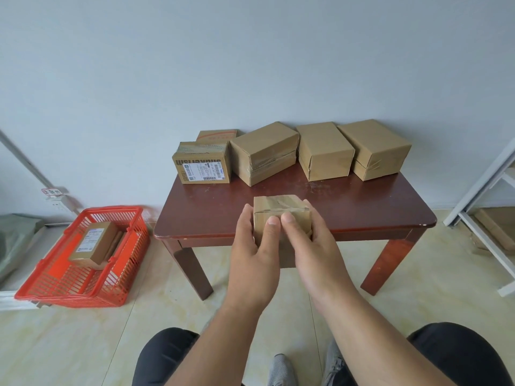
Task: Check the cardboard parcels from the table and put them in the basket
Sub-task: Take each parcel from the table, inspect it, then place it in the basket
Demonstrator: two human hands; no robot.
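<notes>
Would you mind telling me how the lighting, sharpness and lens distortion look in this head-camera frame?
Head view: soft, even light; faint sheen on the table top and on the tape of the held parcel; wide-angle bending of the shelf frame at the right edge; the label on the printed parcel is too small to read; both hands look sharp.

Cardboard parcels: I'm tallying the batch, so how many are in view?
7. Five along the table's back: small rear one, labelled one, three plain; one held in both hands; one in the basket, perhaps hiding others.
</notes>
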